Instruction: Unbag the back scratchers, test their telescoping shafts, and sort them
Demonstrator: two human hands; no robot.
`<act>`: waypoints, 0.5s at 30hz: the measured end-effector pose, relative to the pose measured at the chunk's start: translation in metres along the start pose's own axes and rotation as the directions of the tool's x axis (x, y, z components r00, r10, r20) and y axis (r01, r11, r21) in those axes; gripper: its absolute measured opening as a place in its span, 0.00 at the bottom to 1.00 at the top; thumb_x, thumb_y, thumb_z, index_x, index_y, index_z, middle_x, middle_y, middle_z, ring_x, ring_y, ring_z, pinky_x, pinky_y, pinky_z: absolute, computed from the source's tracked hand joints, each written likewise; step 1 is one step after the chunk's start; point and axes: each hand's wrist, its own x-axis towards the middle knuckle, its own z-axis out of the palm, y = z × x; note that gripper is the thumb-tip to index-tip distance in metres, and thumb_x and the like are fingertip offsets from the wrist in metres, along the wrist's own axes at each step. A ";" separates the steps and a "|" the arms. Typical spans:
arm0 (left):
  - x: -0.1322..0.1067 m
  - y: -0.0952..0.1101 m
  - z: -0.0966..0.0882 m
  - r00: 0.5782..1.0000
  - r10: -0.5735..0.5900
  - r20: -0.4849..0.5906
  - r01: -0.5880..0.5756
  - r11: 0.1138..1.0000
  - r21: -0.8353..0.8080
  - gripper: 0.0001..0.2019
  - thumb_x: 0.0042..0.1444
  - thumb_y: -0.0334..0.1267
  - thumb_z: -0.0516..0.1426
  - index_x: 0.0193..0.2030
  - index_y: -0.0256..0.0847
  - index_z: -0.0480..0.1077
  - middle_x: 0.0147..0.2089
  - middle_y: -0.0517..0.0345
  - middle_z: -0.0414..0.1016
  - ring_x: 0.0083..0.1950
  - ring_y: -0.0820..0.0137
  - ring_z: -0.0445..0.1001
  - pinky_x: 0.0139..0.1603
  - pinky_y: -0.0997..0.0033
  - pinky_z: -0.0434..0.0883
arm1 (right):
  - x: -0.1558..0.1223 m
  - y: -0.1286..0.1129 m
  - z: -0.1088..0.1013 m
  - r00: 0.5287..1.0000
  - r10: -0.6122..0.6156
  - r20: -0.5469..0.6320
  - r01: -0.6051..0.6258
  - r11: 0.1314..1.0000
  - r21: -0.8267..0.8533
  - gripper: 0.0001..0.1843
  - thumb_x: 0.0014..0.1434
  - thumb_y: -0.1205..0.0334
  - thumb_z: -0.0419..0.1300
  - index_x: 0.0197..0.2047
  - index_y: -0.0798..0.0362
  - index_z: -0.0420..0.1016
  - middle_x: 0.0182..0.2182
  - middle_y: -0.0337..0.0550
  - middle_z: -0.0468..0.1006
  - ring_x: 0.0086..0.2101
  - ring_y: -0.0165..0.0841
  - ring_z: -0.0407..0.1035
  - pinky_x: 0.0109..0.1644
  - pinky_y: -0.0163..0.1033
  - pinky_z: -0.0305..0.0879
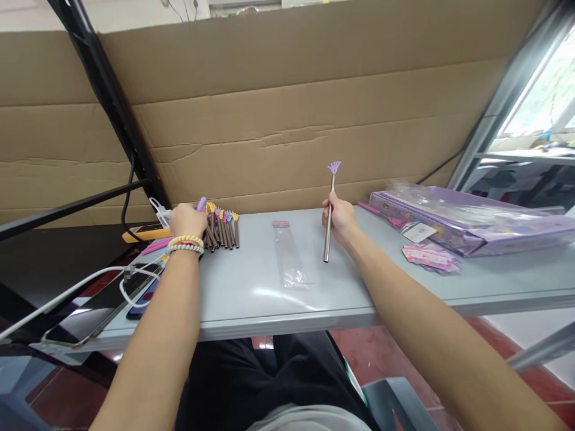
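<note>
My right hand [340, 218] is closed round the metal rod of a back scratcher [329, 230], held nearly upright with its small purple hand-shaped head on top. At the left, my left hand [187, 221] is curled with its back to me, and a purple handle sleeve [202, 204] sticks out past it; the fingers are mostly hidden. Right beside that hand lies a row of several back scratchers [224, 232] with yellow, purple, blue and orange heads. Between the hands, a clear plastic bag [288, 254] with a pink header lies flat on the grey table [247, 287].
To the right stand a purple box [489, 239] with clear bags in it and a pile of pink cards [431, 257]. Pink sleeves [156, 246], a phone [101, 308] and a white cable [67, 302] lie at the left. Cardboard [287, 120] walls off the back.
</note>
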 end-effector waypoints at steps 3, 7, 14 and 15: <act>0.001 -0.009 -0.009 0.989 -0.148 -0.009 0.148 0.989 0.005 0.18 0.49 0.41 0.57 0.46 0.35 0.75 0.47 0.38 0.75 0.51 0.48 0.71 0.48 0.53 0.69 | 0.002 0.004 0.002 1.000 -0.001 0.009 0.001 1.000 -0.021 0.24 0.53 0.39 0.56 0.23 0.52 0.61 0.10 0.31 0.58 0.11 0.23 0.51 0.13 0.31 0.47; 0.003 -0.021 -0.010 0.973 -0.232 0.011 0.232 0.972 0.032 0.21 0.49 0.41 0.57 0.48 0.30 0.72 0.51 0.34 0.72 0.54 0.47 0.70 0.48 0.53 0.70 | 0.002 0.006 0.003 1.000 0.010 0.010 -0.010 0.999 -0.035 0.24 0.53 0.39 0.56 0.23 0.52 0.61 0.10 0.31 0.58 0.11 0.23 0.51 0.13 0.31 0.47; 0.012 -0.038 0.001 0.957 -0.286 0.057 0.284 0.958 0.036 0.25 0.49 0.44 0.57 0.51 0.31 0.68 0.54 0.30 0.69 0.56 0.43 0.67 0.49 0.46 0.68 | 0.001 0.005 0.003 1.000 0.007 0.027 -0.006 1.000 -0.029 0.23 0.54 0.41 0.56 0.23 0.52 0.61 0.11 0.32 0.59 0.11 0.23 0.51 0.12 0.30 0.46; 0.012 -0.039 0.003 0.969 -0.236 0.071 0.233 0.972 0.041 0.26 0.49 0.44 0.57 0.52 0.29 0.67 0.53 0.27 0.69 0.55 0.41 0.67 0.47 0.44 0.68 | 0.001 0.005 0.003 1.000 0.003 0.029 -0.002 1.000 -0.027 0.23 0.54 0.41 0.56 0.23 0.52 0.61 0.11 0.32 0.59 0.11 0.23 0.51 0.12 0.30 0.47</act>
